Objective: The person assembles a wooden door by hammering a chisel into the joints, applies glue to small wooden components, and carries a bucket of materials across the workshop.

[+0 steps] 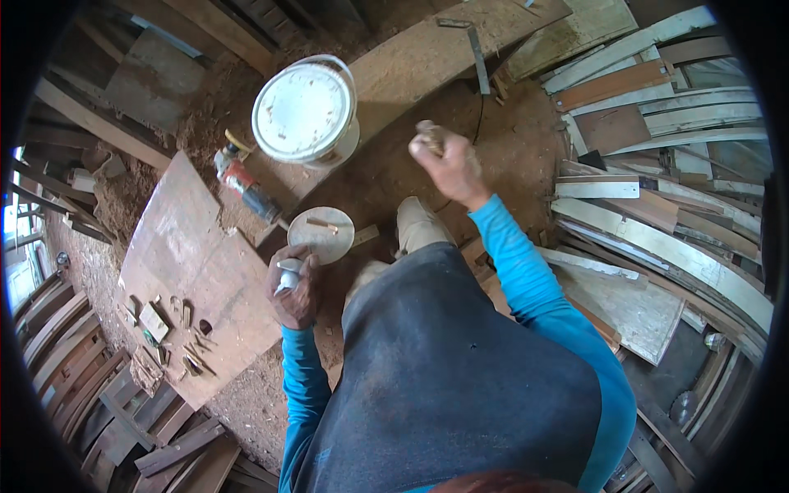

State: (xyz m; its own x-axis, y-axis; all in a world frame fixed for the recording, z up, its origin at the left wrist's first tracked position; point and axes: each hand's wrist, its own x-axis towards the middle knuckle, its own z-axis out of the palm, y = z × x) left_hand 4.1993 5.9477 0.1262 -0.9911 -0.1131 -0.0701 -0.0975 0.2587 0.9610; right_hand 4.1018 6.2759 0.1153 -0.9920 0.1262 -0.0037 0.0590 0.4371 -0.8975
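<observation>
My left hand (297, 306) is closed around a small white-and-grey bottle-like thing (288, 274), beside a round, pale disc (329, 251). A short, thin tan strip (322, 223) lies on that disc. Farther forward and to the right, my right hand (457, 171) is raised with its fingers curled. Something tan shows at its fingertips, too small to name. Left of the disc, a red-and-dark power tool (246, 186) rests near the edge of a board.
A white lidded bucket (302, 115) stands on a wide plank beyond the disc. A metal square (477, 59) lies at the plank's far end. Small tools and metal bits lie on the sheet board (222, 287) at left. Stacked boards (616, 189) fill the right side.
</observation>
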